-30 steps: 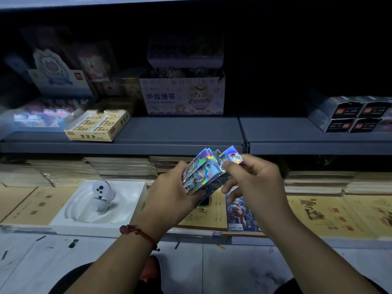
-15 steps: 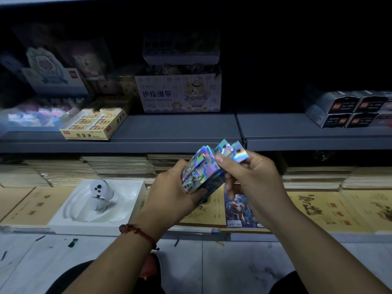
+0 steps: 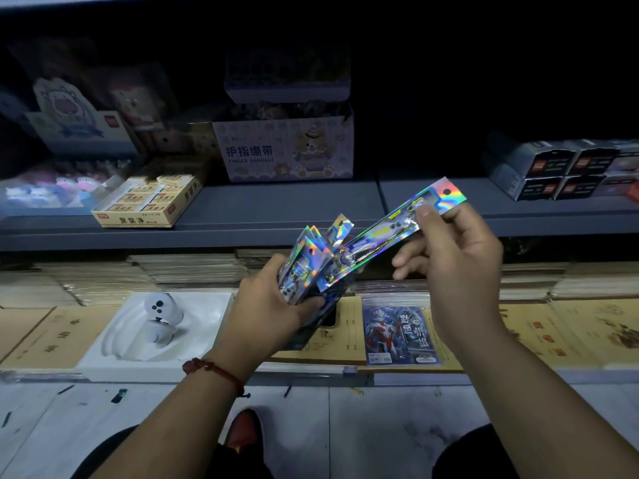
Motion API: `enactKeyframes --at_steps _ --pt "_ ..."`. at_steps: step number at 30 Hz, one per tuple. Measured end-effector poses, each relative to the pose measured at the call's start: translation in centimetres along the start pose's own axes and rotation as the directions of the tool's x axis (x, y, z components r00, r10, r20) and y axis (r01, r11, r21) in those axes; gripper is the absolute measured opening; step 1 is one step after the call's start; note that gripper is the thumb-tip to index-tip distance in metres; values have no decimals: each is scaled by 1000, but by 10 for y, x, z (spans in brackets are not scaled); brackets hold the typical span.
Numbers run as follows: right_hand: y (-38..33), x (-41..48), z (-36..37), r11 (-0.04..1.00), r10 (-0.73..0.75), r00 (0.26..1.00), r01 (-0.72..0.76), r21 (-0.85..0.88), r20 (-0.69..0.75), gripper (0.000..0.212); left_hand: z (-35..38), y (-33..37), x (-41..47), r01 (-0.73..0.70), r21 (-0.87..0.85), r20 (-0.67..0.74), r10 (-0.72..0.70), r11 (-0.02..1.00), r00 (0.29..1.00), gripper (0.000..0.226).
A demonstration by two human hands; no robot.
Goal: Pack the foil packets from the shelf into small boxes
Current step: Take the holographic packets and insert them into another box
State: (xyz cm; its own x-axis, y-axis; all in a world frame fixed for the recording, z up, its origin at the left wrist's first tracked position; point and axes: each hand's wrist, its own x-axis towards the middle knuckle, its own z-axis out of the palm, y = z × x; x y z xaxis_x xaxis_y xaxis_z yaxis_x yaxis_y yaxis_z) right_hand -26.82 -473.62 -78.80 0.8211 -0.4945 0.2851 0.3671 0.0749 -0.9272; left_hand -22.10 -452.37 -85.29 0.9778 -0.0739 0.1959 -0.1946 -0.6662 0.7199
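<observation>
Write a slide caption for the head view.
Left hand grips a bundle of foil packets; right hand pinches one long packet near its top end.

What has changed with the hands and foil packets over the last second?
The right hand, pinching one foil packet near its top, has drawn it up and to the right, almost clear of the bundle. The left hand still grips the bundle as before. The finger bandage box behind stays put.

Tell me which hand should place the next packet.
Right. The right hand pinches one packet angled out from the bundle; the left hand is full, gripping that bundle.
</observation>
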Motion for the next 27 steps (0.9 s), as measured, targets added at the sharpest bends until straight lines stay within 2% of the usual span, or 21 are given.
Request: enactKeyframes --at_steps 3,7,12,16,20,23,27 --pt "1 6 -7 996 -89 993 86 -39 -78 10 -3 -1 2 8 -69 -22 -9 998 1000 48" --pt "1 11 -14 984 -172 974 161 -81 -148 11 -7 0 2 17 -139 6 -16 990 1000 53" --pt "2 12 -14 974 -212 962 193 -122 -174 12 -8 1 0 -4 -158 34 10 987 999 58" --pt "2 8 -11 961 -243 954 212 -177 -175 12 -9 0 -2 -5 -141 46 11 990 999 53" --pt "3 3 -8 944 -270 953 232 -236 -140 18 -9 2 -3 -11 -140 49 17 990 999 53" --pt "10 0 -6 932 -256 966 234 -275 -45 16 -9 1 -3 -5 -135 53 12 991 999 52" --pt "22 -5 0 879 -112 983 167 -446 148 11 -9 1 -4 -9 -126 67 18 992 998 53"
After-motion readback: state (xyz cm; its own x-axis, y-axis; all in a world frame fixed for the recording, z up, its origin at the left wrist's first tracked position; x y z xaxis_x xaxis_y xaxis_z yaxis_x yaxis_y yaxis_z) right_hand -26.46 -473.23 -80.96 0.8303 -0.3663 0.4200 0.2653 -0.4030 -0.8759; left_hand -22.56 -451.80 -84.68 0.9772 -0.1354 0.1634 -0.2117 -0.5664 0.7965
